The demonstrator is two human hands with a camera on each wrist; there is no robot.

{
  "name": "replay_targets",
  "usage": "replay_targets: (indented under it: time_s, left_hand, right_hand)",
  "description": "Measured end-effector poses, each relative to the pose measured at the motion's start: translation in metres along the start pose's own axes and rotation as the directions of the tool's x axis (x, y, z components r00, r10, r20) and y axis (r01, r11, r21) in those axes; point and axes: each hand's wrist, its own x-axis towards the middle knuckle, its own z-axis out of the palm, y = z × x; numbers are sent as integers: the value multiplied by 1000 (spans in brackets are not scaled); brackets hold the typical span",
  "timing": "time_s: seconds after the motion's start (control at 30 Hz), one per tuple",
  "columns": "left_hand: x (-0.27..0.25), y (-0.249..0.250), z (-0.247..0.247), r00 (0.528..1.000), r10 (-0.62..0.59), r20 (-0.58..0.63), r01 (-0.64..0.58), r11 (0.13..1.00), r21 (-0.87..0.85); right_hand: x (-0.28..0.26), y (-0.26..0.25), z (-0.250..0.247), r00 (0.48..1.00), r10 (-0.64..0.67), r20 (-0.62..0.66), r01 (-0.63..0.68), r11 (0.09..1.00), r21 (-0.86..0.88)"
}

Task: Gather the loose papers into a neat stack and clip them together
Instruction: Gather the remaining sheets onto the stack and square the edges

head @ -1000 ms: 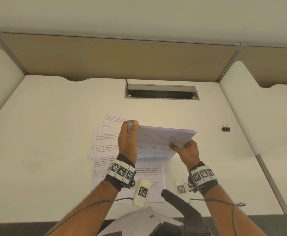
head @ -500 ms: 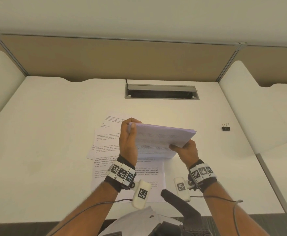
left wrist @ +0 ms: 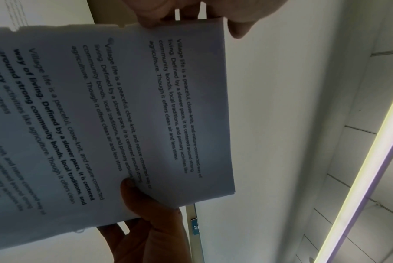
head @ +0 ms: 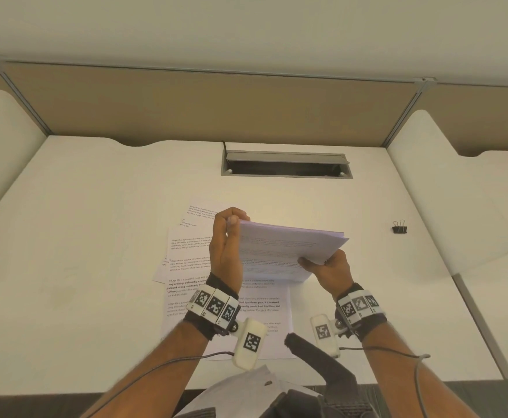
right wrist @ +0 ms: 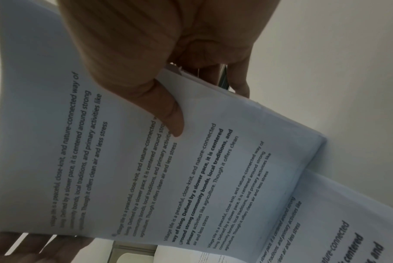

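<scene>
White printed sheets, a thick held bundle, hang above the pale desk, pinched between both hands so the edges can be squared, I judge. From the head view, the left hand stands along the bundle's left edge, fingertips curled over its far corner, while the right hand clamps the near right corner. More loose printed pages lie fanned on the desk beneath, not yet gathered. A small black binder clip waits well apart to the right, untouched. Behind runs a grey cable slot and a tan partition

Left wrist view: fingers hook the bundle's edge from above, and the other hand's thumb presses the printed face

Right wrist view: the thumb bears on the text, fingers behind
</scene>
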Motion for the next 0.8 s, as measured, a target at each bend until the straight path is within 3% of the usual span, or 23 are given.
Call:
replay_targets:
  time_s: [0.27, 0.37, 0.57, 0.67, 0.8]
  left_hand:
    - [2, -1, 1, 999, -12, -36, 11, 1000, -29]
    - [3, -1, 2, 999, -20, -37, 18, 999, -34]
    - [4, -13, -10, 989, -51, 137, 54, 998, -22]
    - [-1, -32, -20, 957, -168, 235, 182, 982, -41]
    - [-14, -52, -27, 949, -206, 239, 186, 977, 104]
  right_hand:
    - [2, 7, -5, 999, -43, 20, 43, 999, -11]
    - [3, 11, -6, 1000, 4, 1, -4, 1000, 4]
    - [6, 17, -6, 1000, 13, -14, -13, 1000, 11]
    - [5, 17, -5, 1000, 15, -11, -15, 1000, 19]
    - [5, 16, -4, 1000, 13, -23, -13, 1000, 13]
